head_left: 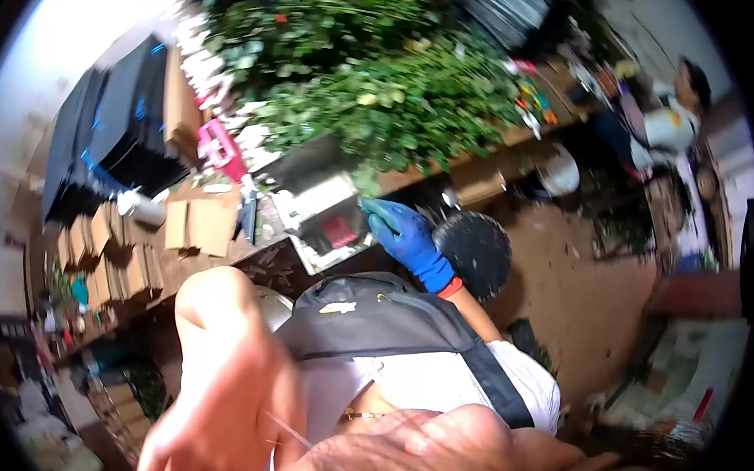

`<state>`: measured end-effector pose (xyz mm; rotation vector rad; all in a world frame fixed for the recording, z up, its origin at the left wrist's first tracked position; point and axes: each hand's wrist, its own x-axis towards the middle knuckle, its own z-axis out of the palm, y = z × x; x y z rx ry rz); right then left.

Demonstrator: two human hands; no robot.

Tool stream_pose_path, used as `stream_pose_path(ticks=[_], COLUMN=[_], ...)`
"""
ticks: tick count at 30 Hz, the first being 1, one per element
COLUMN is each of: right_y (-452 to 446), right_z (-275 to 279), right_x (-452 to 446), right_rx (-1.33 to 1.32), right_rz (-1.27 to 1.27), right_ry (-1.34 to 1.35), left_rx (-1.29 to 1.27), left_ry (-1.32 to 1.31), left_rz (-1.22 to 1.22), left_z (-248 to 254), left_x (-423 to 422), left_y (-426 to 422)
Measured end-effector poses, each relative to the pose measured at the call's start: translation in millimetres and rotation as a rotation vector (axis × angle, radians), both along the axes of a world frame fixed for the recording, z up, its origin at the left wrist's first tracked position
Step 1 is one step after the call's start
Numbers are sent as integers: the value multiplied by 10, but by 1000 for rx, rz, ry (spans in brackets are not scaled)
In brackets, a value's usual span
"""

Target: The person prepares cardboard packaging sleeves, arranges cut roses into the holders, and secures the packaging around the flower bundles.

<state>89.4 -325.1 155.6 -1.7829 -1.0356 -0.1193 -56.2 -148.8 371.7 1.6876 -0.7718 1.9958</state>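
Clock directions taken from the gloved right hand (407,237), 12 being the top of the view. Right hand: blue glove, fingers pointing toward 10, lying together and slightly bent at the near edge of the bench (394,180). Nearest thing, the white container (309,256), lies at 9, just beside the fingers; a pink-red item (339,231) is inside its nearer part. Leafy stems (383,121) are heaped at 12, their lowest leaves near the fingertips. Handling, judged: fingers best kept relaxed and clear of the container's rim, wrist straight, any stem taken low and lightly so the leaves are neither crushed nor snagged. Right grip: how far it is open cannot be told, thumb gap unresolved; no held item can be made out, contact with leaf or rim uncertain. Left hand (205,431): bare, blurred, close to the lens at about 7, arm folded; opening and contents cannot be told. Also noted: pink tool (219,149) at 10, cardboard pieces (211,227) at 9, black round surface (475,262) at 3, co-worker (668,127) well apart at 2.
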Motion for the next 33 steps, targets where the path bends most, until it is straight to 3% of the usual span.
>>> stream_pose_path(ticks=[3, 5, 7, 9, 11, 13, 15, 16, 19, 21, 23, 27, 30, 32, 33], right_y=[674, 1016, 1291, 1375, 1377, 1398, 1391, 1399, 1388, 1392, 1388, 1391, 1374, 1365, 1401], right_z=[161, 72, -186, -222, -243, -218, -125, -90, -91, -82, -79, -101, -138, -37, 27], right_x=[-30, -56, -55, -57, -54, -65, -84, -89, -101, -112, -115, -92, -78, -33, 7], right_rx=[-31, -56, -108, -343, -272, -280, -353, -351, -367, -380, -397, -380, -414, -582, -489], right_rz=[89, 121, 195, 171, 176, 167, 176, 182, 152, 138, 138, 147, 171, 215, 252], right_ry=[-94, -156, -64, -310, -252, -258, -215, -205, -217, -209, -207, -254, -212, -48, 27], left_rx=[246, 416, 575, 431, 181, -19, -397, -468, -625, -480, -365, -243, -167, -115, -91], left_ry=[-217, -158, 495, 582, 706, 619, 887, 967, 1370, 1338, 1255, 1347, 1176, 867, 724], left_rz=[234, 450, 633, 871, 1078, 1433, 1672, 1761, 1740, 1856, 1817, 1765, 1588, 1479, 1355], left_z=[47, -102, -437, -388, -299, -238, -29, -6, -118, -182, -249, -91, 20, 241, 350], left_x=[250, 491, 459, 259, -25, -329, -550, -638, -821, -849, -875, -912, -919, -678, -507], left_y=[449, 1162, 2253, 3154, 3960, 4720, 5083, 5298, 5840, 5896, 6027, 6056, 6136, 5700, 5417])
